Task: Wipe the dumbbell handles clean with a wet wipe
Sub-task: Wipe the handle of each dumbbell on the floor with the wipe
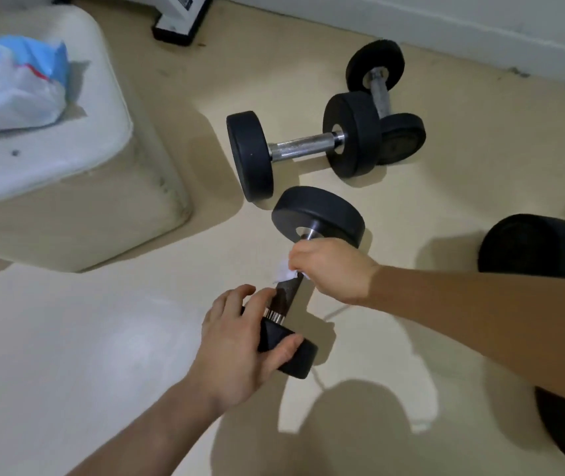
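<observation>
A black dumbbell (318,214) lies on the floor in the middle of the view, its handle (286,297) running toward me. My right hand (332,269) is wrapped around the upper part of that handle with a white wet wipe (282,271) bunched under the fingers. My left hand (236,348) grips the near black weight head (291,352) and holds it steady. A second dumbbell (303,147) with a bare metal handle lies just beyond. A third, smaller dumbbell (382,94) rests behind it near the wall.
A cream cushioned seat (78,187) stands at the left with a blue and white wipes pack (13,87) on top. Dark round weights (535,245) sit at the right edge. A white wall base (446,36) runs along the back.
</observation>
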